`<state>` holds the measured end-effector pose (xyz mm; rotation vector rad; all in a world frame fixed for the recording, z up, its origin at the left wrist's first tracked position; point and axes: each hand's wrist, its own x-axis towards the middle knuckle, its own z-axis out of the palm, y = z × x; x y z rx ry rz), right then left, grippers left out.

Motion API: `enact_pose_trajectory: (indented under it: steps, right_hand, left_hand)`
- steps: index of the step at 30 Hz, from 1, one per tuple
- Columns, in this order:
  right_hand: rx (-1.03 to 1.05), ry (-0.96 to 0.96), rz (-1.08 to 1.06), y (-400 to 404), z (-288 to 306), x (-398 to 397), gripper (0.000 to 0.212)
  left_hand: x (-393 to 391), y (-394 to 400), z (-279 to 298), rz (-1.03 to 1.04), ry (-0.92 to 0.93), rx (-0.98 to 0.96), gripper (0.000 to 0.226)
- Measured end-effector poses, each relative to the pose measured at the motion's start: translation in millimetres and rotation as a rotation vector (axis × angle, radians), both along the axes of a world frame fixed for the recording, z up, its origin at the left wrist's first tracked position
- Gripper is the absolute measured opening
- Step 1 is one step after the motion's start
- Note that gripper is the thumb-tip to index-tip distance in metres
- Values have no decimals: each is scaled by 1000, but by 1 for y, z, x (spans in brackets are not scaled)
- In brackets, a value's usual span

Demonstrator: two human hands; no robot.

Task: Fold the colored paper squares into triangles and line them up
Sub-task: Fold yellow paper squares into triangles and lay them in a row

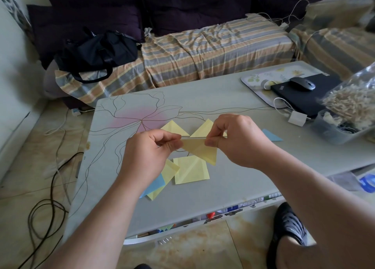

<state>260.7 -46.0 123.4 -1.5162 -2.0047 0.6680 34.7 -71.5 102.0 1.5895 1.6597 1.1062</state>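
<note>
A yellow paper folded into a triangle point(200, 150) hangs in the air above the table, its long edge up. My left hand point(150, 151) pinches its left corner and my right hand point(235, 139) pinches its right corner. Behind my hands two yellow triangles point(174, 128) point(203, 129) lie side by side on the table. A blue triangle point(271, 135) lies farther right. Below the held paper sits a flat yellow square point(191, 170) with creases. Left of it are more yellow squares point(169, 170) and a blue square point(156, 184), partly under my left forearm.
The grey table point(203, 102) carries a tray point(261, 80), a black laptop point(304, 94) with a mouse point(302, 83), a white charger point(297, 117) and a bin of wood scraps point(345, 114) at the right. A couch with a black bag point(97, 51) stands behind. Cables lie on the floor at left.
</note>
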Motion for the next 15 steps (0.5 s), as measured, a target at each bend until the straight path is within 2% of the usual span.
enact_pose_trajectory:
  steps: [7,12,15]
  right_hand:
    - [-19,-23,-1,2,-1,0,14]
    - [9,49,-30,2,-5,0,13]
    - [-26,84,-58,3,-4,2,15]
  left_hand:
    - [0,0,2,-15,84,14,18]
    - [0,-2,-1,-14,-2,27,6]
    - [-1,-1,-5,49,-117,26,34]
